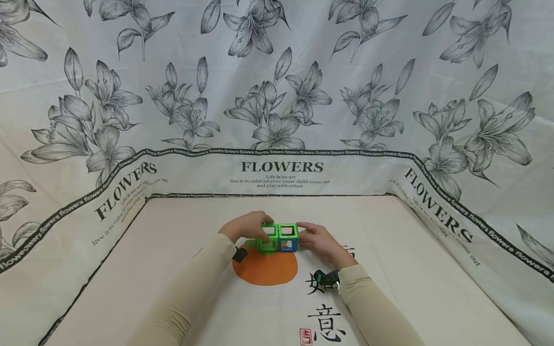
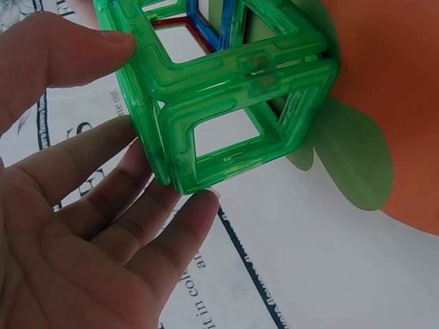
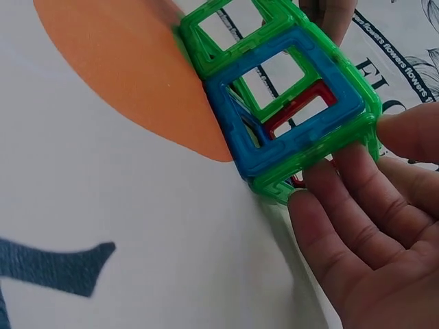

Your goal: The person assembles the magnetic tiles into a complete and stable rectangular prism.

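Two see-through cubes built of magnetic tiles stand side by side, touching, at the far edge of the orange circle. The left cube (image 1: pixel 268 244) shows green square frames. Its neighbour, the right cube (image 1: pixel 288 244), has a blue frame (image 3: pixel 224 123) on the front and green edges; a red frame (image 3: pixel 300 108) shows through it. My left hand (image 1: pixel 249 226) holds the left cube from its outer side, thumb (image 2: pixel 89 49) on one edge and fingertips along another. From the other side my right hand (image 1: pixel 322 243) holds the right cube, thumb and fingertips at its edges.
The cubes rest on a pale tabletop cloth (image 1: pixel 190 298) printed with an orange circle (image 1: pixel 266 269), green leaf shapes (image 2: pixel 357 154) and black characters (image 1: pixel 325 324). A flower-patterned curtain (image 1: pixel 277 120) encloses the back and sides. Dark bands (image 1: pixel 326 278) sit at both wrists.
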A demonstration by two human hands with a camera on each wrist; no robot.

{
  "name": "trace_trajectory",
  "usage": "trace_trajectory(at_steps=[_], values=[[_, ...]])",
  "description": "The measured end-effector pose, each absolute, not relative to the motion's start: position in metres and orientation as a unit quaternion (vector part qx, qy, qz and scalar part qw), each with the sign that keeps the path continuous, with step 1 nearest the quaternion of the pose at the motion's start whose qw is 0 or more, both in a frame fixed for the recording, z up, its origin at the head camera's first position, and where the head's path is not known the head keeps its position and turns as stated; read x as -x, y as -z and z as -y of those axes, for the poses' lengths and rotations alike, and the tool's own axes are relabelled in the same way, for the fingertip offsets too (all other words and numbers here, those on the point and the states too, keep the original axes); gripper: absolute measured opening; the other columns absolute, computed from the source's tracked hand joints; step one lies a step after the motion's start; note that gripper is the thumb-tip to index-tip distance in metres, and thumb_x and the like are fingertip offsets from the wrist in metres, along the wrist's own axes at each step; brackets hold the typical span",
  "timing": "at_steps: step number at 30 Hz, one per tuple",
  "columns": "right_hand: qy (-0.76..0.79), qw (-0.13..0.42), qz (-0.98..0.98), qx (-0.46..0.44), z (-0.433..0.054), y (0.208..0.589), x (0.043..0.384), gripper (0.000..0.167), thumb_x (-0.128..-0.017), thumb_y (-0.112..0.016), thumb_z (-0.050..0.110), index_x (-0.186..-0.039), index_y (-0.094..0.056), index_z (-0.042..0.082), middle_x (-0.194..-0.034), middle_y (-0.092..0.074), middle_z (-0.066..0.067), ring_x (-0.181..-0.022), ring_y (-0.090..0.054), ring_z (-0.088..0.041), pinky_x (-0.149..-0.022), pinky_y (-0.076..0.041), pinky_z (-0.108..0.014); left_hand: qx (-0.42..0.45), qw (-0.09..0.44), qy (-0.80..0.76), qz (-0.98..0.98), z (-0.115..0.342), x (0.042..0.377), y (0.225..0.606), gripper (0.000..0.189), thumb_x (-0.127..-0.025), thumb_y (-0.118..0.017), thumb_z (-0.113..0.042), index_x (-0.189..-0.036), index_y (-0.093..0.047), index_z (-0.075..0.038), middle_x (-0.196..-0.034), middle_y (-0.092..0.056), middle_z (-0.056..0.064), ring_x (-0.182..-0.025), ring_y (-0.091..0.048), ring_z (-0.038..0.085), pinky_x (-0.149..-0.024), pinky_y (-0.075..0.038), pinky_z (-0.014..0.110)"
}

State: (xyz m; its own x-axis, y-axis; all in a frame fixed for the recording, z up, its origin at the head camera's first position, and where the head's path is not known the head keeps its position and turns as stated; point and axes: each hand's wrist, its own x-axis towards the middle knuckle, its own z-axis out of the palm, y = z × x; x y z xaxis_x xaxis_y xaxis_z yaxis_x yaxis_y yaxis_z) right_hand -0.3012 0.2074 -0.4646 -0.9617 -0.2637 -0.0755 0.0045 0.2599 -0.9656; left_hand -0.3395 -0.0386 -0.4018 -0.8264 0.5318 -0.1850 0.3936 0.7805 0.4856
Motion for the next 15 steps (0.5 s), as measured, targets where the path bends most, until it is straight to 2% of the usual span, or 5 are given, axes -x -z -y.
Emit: trace_trajectory(at_steps=[6, 9, 13, 15], values=[[0.553, 0.093, -0.825, 0.077, -0.207, 0.46, 0.3, 0.052, -0.096, -0.056, 0.021, -0.145, -0.044, 0.009, -0.111, -0.069, -0.01, -0.101, -0.066, -0.023, -0.093, -0.054, -0.041, -0.257, 0.155, -0.218, -0.929, 0.041, 0.337, 0.398, 0.059, -0.078, -0.074, -0.02, -0.134, -0.058, -0.009, -0.13, -0.061, 0.006, -0.107, -0.055, 0.019, -0.098, -0.049, 0.038], [0.487, 0.066, -0.868, 0.075, -0.207, 0.452, 0.298, 0.049, -0.096, -0.056, 0.022, -0.143, -0.047, 0.011, -0.112, -0.068, -0.008, -0.098, -0.065, -0.02, -0.088, -0.055, -0.038, -0.264, 0.146, -0.217, -0.929, 0.046, 0.336, 0.394, 0.059, -0.081, -0.07, -0.023, -0.137, -0.055, -0.008, -0.134, -0.058, 0.009, -0.115, -0.056, 0.023, -0.101, -0.048, 0.041], [0.371, 0.024, -0.923, 0.096, -0.209, 0.434, 0.296, 0.046, -0.096, -0.056, 0.024, -0.141, -0.051, 0.014, -0.117, -0.067, -0.009, -0.105, -0.062, -0.024, -0.085, -0.055, -0.04, -0.278, 0.118, -0.212, -0.929, 0.058, 0.337, 0.387, 0.054, -0.087, -0.062, -0.024, -0.137, -0.053, -0.005, -0.137, -0.055, 0.014, -0.124, -0.054, 0.03, -0.103, -0.047, 0.044], [0.315, 0.006, -0.942, 0.115, -0.211, 0.424, 0.295, 0.046, -0.096, -0.056, 0.026, -0.141, -0.051, 0.015, -0.12, -0.066, -0.009, -0.111, -0.06, -0.026, -0.086, -0.054, -0.043, -0.282, 0.098, -0.204, -0.932, 0.065, 0.337, 0.384, 0.052, -0.089, -0.059, -0.023, -0.137, -0.054, -0.004, -0.136, -0.056, 0.016, -0.124, -0.055, 0.03, -0.103, -0.047, 0.044]])
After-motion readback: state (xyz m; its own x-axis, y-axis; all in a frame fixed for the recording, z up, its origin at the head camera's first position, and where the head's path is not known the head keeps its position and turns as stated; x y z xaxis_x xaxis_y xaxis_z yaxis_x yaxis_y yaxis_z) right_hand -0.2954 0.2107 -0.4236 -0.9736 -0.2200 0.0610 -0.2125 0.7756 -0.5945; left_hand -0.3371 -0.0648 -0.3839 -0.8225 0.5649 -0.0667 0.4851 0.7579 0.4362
